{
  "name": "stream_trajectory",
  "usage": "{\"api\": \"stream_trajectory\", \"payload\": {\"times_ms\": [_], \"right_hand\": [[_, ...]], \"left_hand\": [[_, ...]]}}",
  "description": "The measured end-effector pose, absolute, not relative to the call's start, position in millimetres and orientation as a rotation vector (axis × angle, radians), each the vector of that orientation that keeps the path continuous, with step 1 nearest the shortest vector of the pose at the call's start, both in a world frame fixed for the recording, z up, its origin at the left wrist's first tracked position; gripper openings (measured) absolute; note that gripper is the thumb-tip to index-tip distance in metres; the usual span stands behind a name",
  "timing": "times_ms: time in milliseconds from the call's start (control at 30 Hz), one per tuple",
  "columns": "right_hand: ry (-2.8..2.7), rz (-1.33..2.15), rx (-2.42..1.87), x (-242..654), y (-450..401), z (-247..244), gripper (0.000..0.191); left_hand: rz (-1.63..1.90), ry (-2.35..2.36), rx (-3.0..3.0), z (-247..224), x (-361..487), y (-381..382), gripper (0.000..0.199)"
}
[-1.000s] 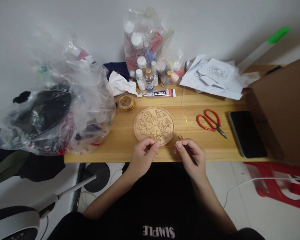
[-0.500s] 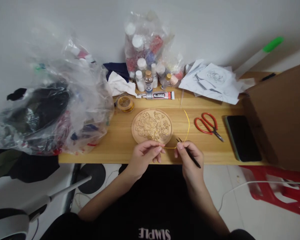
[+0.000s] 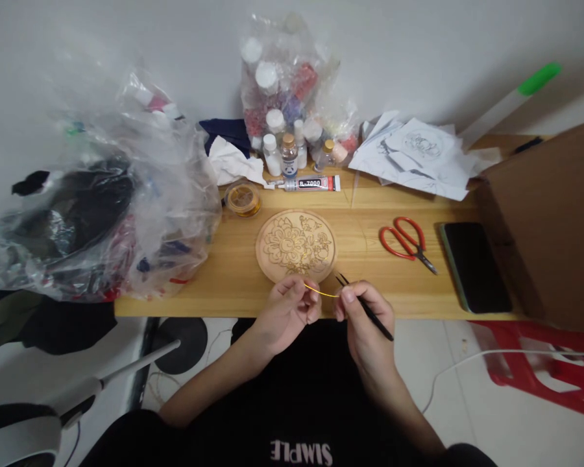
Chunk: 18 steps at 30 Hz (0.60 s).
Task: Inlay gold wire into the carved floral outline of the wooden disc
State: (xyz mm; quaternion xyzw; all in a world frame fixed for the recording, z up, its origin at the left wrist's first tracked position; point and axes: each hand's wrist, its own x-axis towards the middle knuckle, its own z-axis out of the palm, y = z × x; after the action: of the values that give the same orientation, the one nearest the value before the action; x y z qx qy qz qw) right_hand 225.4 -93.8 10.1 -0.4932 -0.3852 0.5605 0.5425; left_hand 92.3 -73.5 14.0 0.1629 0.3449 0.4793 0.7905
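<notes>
A short stretch of yellow wire [image 3: 322, 294] spans the gap between my two hands. My left hand [image 3: 287, 312] pinches one end between thumb and fingers. With black tweezers [image 3: 372, 319] lying across its palm side, my right hand [image 3: 367, 319] pinches the wire's other part at thumb and fingertip. The tweezers' tips point up and left, apart from each other and from the wire. Just beyond my hands lies a round wooden disc [image 3: 296, 241] with a flower pattern outlined in gold lines; its near edge is close to my left fingers.
Red-handled scissors [image 3: 409, 241] and a phone [image 3: 475, 267] lie to the right, beside a cardboard box [image 3: 549, 227]. Behind the disc are a wire spool [image 3: 243, 199], a glue tube [image 3: 311, 184], small bottles [image 3: 289, 157] and papers [image 3: 413, 155]. Plastic bags [image 3: 175, 194] fill the left.
The long wire curve that rose beyond my right hand no longer shows. My hands have lowered slightly, and my left fingers have curled and turned. The visible wire between them is shorter.
</notes>
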Motion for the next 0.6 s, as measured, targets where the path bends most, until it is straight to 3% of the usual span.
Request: {"api": "stream_trajectory", "payload": {"times_ms": [200,600], "right_hand": [[-0.985,1.294,-1.131,222.6,-99.4,11.5,0.015],[-1.086,1.231,-1.172,219.8,-103.7,15.6,0.011]], "left_hand": [[1.011,0.643,0.306,15.7,94.8,-73.3,0.044],[1.001,0.459,0.128,21.2,93.1,-74.2,0.025]]}}
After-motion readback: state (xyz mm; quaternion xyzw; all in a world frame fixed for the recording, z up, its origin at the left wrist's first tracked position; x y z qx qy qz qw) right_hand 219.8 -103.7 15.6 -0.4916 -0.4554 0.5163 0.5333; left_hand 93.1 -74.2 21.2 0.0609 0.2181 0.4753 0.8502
